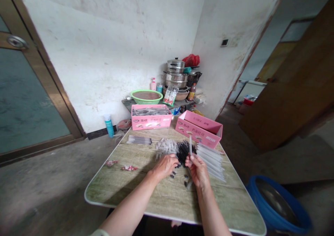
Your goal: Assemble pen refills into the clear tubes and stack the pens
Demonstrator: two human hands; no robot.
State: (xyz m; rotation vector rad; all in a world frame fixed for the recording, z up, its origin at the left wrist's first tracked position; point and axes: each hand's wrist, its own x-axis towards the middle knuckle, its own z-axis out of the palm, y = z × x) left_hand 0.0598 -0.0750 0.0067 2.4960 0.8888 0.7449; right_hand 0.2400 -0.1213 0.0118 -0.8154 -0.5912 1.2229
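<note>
Upright in my right hand [198, 170] is a slim translucent plastic tube [190, 144], pinched between thumb and fingers. My left hand [167, 165] has its fingers drawn together at the near edge of a pile of small black caps [183, 148]; what lies between its fingertips is hidden. Behind that hand is a heap of short whitish pieces [166, 146]. A row of translucent tubes [210, 161] lies right of my right hand. More tubes with dark ends [139, 140] lie together at the left. Several loose black caps are scattered between my wrists.
At the table's back stand a pink box [151, 122] full of tubes and a second pink box [199, 127]. Behind them, a shelf holds a green basin [146, 96] and steel pots [176, 76]. A blue tub [280, 204] stands on the floor at right.
</note>
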